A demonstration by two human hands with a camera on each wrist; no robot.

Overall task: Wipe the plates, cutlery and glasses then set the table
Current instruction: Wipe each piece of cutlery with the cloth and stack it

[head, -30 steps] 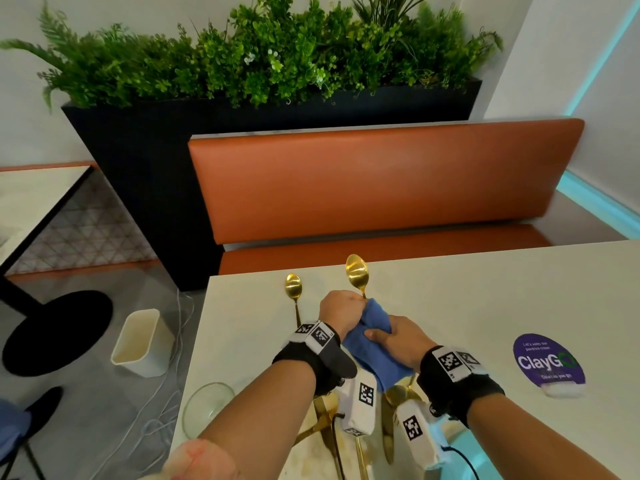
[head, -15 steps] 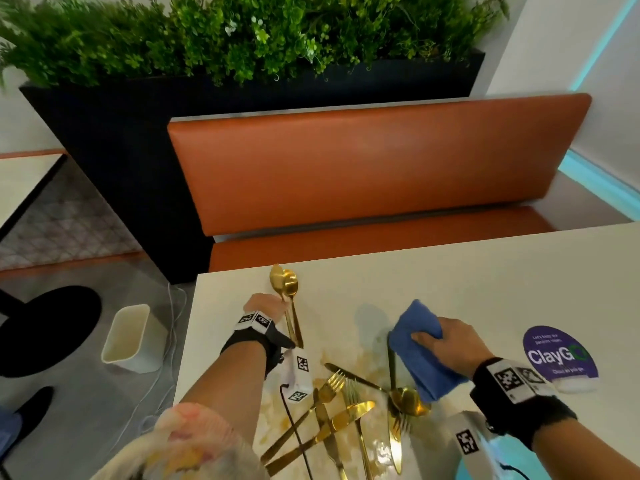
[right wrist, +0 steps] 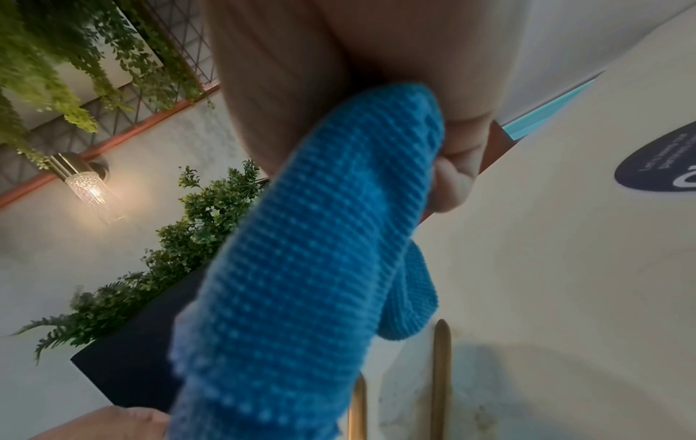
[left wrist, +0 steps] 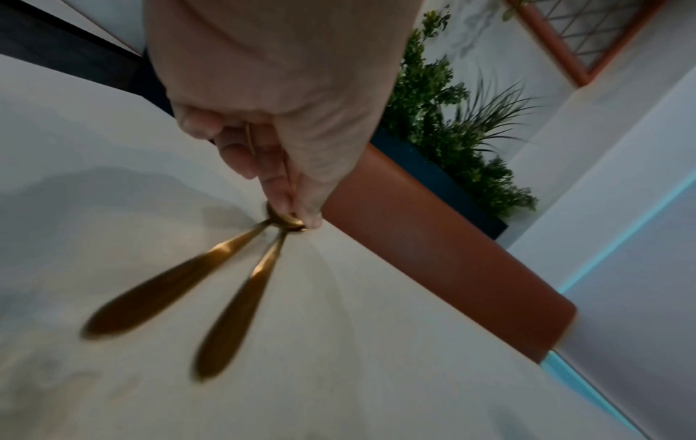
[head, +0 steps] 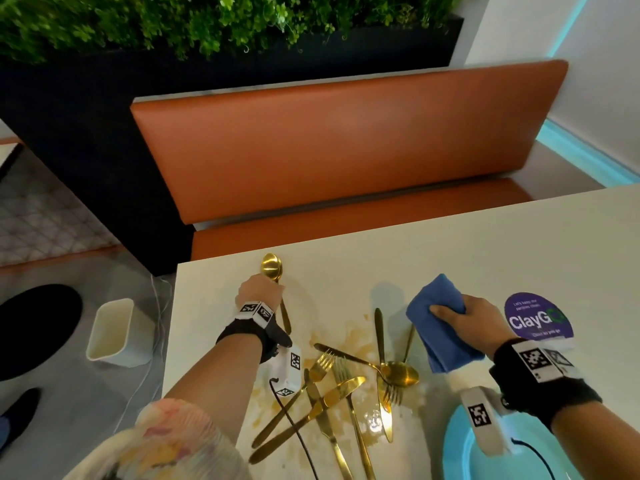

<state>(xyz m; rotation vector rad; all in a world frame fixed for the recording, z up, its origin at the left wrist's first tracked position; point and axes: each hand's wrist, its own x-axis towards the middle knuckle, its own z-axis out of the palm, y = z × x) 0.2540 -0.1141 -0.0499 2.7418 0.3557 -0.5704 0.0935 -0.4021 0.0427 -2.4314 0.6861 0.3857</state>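
Observation:
Two gold spoons (head: 272, 267) lie side by side at the table's far left, handles (left wrist: 237, 321) pointing toward me. My left hand (head: 263, 289) is on them and pinches them at the bowls (left wrist: 288, 221). My right hand (head: 460, 313) grips a folded blue cloth (head: 440, 323) above the table, right of centre. Between my arms a pile of gold cutlery (head: 346, 386), forks, knives and a spoon, lies on brown stains. A light blue plate (head: 457, 445) sits under my right wrist at the near right edge.
The white table (head: 450, 244) carries a purple ClayGo sticker (head: 536, 317) at the right. An orange bench (head: 346, 140) and a black planter (head: 86, 109) stand behind it. On the floor to the left are a white bin (head: 117, 332) and cables.
Both hands were together wiping a spoon with the cloth. My left hand carried that spoon to the other one at the far left; my right hand moved right with the cloth.

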